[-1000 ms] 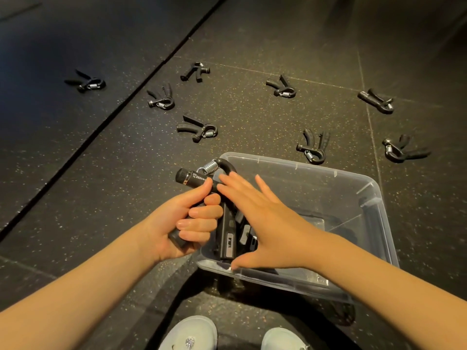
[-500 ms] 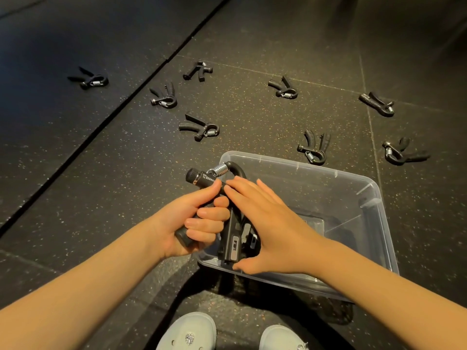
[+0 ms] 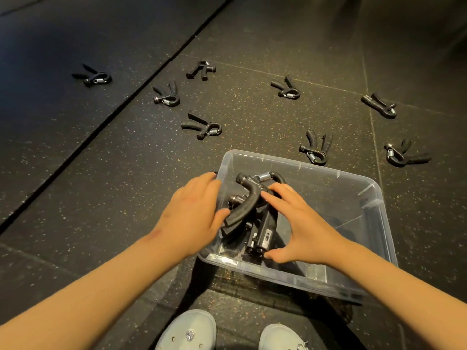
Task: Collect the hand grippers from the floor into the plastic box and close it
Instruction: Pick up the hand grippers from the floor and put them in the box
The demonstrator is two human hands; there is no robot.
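Gently seat the hand gripper [image 3: 242, 211] flat in the plastic box [image 3: 377, 213]; left hand [image 3: 190, 213] relaxed, right hand [image 3: 300, 229] pressing flat-fingered.

Eight black hand grippers [image 3: 201, 125] lie on the floor [image 3: 101, 198]. One clear plastic box [image 3: 374, 198] holds at least two more; the exact number is hidden. Two hands: left hand [image 3: 192, 215], right hand [image 3: 300, 228]. Two pale shoes [image 3: 189, 329].
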